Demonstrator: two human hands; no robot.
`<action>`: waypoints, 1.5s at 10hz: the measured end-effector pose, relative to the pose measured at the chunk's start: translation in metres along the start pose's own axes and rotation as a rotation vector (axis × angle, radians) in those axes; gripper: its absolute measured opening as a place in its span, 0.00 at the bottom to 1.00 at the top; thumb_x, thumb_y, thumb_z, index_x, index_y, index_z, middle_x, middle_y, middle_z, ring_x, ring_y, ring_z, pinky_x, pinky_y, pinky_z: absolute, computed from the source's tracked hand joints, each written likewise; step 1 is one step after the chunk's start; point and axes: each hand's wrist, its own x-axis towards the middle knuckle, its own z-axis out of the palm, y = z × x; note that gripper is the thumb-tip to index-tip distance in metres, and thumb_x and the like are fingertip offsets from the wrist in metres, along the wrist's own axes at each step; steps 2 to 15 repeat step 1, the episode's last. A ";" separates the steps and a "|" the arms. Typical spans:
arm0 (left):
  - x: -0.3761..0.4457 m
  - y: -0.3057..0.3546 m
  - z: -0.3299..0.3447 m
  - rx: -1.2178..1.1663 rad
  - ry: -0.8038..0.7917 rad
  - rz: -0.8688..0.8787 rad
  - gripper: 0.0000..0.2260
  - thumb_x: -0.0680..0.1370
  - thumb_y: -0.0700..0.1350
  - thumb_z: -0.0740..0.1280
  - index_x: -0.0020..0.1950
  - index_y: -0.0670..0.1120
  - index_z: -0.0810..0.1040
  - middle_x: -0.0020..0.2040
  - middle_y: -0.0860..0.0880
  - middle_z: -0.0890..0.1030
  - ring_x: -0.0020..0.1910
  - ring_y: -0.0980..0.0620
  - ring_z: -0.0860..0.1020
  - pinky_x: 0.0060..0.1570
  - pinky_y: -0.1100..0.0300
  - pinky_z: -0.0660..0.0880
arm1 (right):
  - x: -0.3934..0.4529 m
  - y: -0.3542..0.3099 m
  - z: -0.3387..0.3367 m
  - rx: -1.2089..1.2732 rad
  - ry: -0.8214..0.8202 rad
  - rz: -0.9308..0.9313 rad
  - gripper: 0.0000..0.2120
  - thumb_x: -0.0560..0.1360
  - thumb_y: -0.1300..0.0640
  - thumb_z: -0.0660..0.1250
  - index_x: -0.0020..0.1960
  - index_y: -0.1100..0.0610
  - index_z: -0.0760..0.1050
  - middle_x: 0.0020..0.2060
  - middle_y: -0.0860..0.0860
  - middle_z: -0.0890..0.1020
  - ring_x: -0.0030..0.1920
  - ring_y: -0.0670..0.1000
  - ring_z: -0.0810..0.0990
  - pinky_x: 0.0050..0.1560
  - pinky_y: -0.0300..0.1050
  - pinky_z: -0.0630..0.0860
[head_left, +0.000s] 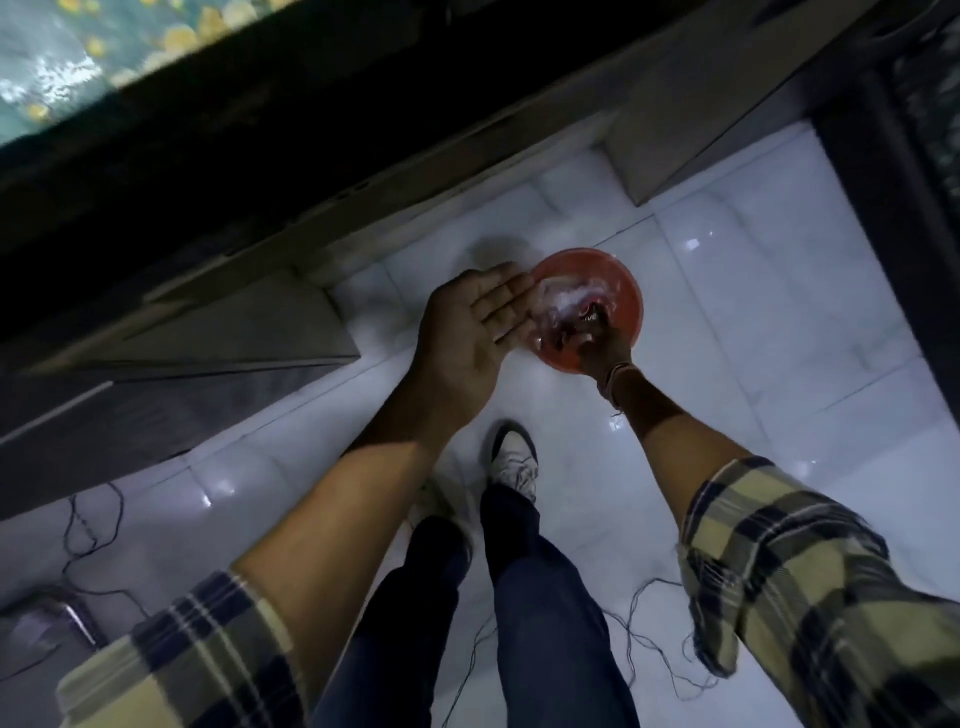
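1. Plaid sleeves frame the view, both forearms reaching forward above the person's dark trousers and a pale shoe.
2. The right hand grips the red bowl at its near rim, fingers curled and clamped on it. Blur hides exactly how they lie.
3. The left hand is flat and palm up, fingers straight and together. Its fingertips are just beside the bowl's left rim, and the palm holds nothing.
4. The bowl is held in the air over the white tiled floor, close to a dark cabinet with a fish tank above it.
5. The bowl holds pale, glossy stuff and darker bits, too blurred to name.
6. Judged from this, the bowl is fetched and in hand. Tipping or picking some of its contents into the waiting palm seems not yet done.
7. The bowl's mouth faces up toward the camera, roughly level. Being round, it has no long axis.
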 end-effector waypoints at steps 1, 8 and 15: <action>-0.010 0.000 0.004 0.022 -0.030 -0.005 0.12 0.84 0.46 0.59 0.57 0.45 0.81 0.51 0.48 0.86 0.53 0.51 0.84 0.58 0.55 0.78 | -0.032 -0.021 0.005 -0.033 -0.036 0.070 0.18 0.85 0.69 0.54 0.73 0.59 0.62 0.34 0.34 0.85 0.37 0.33 0.84 0.37 0.29 0.79; -0.010 0.000 0.004 0.022 -0.030 -0.005 0.12 0.84 0.46 0.59 0.57 0.45 0.81 0.51 0.48 0.86 0.53 0.51 0.84 0.58 0.55 0.78 | -0.032 -0.021 0.005 -0.033 -0.036 0.070 0.18 0.85 0.69 0.54 0.73 0.59 0.62 0.34 0.34 0.85 0.37 0.33 0.84 0.37 0.29 0.79; -0.010 0.000 0.004 0.022 -0.030 -0.005 0.12 0.84 0.46 0.59 0.57 0.45 0.81 0.51 0.48 0.86 0.53 0.51 0.84 0.58 0.55 0.78 | -0.032 -0.021 0.005 -0.033 -0.036 0.070 0.18 0.85 0.69 0.54 0.73 0.59 0.62 0.34 0.34 0.85 0.37 0.33 0.84 0.37 0.29 0.79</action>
